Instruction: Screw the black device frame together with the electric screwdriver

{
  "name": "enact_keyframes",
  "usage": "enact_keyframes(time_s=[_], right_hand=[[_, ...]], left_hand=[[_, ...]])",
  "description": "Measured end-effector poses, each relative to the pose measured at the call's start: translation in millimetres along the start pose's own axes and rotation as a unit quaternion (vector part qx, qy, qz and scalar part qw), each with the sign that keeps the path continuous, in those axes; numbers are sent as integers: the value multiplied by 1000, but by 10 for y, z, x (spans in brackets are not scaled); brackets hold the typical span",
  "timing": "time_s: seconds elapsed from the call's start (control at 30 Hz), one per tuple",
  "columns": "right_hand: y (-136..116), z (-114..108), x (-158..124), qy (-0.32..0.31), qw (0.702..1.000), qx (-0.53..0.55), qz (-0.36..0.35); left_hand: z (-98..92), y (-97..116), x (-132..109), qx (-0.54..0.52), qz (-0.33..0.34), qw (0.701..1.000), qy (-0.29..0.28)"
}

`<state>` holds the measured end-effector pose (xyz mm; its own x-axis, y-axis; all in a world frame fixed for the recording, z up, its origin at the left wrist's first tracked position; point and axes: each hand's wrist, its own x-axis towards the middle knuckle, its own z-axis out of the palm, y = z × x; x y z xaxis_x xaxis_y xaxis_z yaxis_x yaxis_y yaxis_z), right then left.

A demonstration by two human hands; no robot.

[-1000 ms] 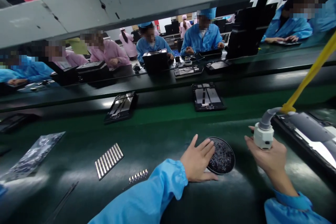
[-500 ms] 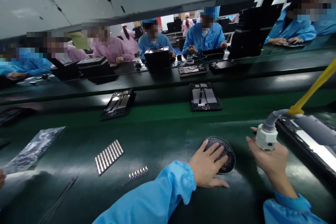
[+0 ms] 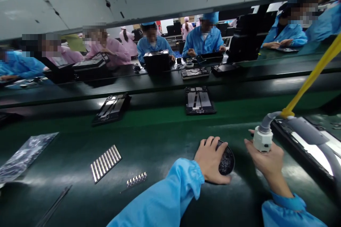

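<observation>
**A:** Two hands are logged at lower right. How is each one set?

**B:** The left hand (image 3: 211, 159) is spread and curved over a round black disc (image 3: 227, 159), with the fingertips pressed on its speckled face and much of it covered. The right hand (image 3: 268, 161) is closed around a white cylindrical tool head (image 3: 262, 140). A grey hose (image 3: 270, 117) runs from it to a yellow arm (image 3: 311, 78).

**A:** Where does the disc lie, and how is it best handled?

**B:** It is flat on the dark green table (image 3: 165, 142), just left of the right hand. An even, flat press is judged likeliest to stop it sliding on that smooth surface.

**A:** What else is around, and what is in the way?

**B:** Metal bars in a row (image 3: 106, 163), a short strip of pins (image 3: 136, 179), a thin dark rod (image 3: 54, 205) and a glittery bag (image 3: 25, 156) are laid out to the left. A black-framed panel (image 3: 301, 145) at right crowds the right hand. Two more panels (image 3: 199, 100) sit farther up, and co-workers (image 3: 204, 37) are seen beyond, under a grey beam (image 3: 106, 3).
</observation>
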<state>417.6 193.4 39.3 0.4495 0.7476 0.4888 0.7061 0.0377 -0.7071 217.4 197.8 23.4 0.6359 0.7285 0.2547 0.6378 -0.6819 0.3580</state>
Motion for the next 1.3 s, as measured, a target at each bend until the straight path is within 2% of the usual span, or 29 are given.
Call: enact_keyframes(time_s=[0.2,0.33,0.4,0.53,0.6,0.83,0.93,1.0,1.13,1.2,1.3], right_hand=[[-8,-9,6,-1,999,23,-26],[-30,-29,-4,-7,1000,6,-19],[-34,-31,-9,-3,1000,-4,-13],[-19,-21,-9,-12,1000,-2,-6],[-6,-14,-8,-10,1000,0,-2],[20,6,-7,-2,1000,7,20],[13,4,0,0,1000,18,0],[0,2,7,-2,1000,28,-11],[-35,6,10,-6,999,44,-6],[-60,5,6,-3,999,37,6],[-98,-2,6,-2,999,46,-2]], left_hand=[[-10,-4,-267,-40,39,994,94],[21,-43,-217,-47,1,988,149],[30,-59,-184,-50,-13,986,161],[15,-91,-148,-48,5,986,157],[-5,-123,-84,-40,-15,986,160],[15,-191,211,-4,-87,992,88],[14,-143,246,22,-136,988,72],[-59,-108,227,31,-179,982,51],[-301,-81,36,41,-240,970,-25],[-373,-75,-135,28,-234,971,-38],[-379,-37,-418,-37,-192,980,-30]])
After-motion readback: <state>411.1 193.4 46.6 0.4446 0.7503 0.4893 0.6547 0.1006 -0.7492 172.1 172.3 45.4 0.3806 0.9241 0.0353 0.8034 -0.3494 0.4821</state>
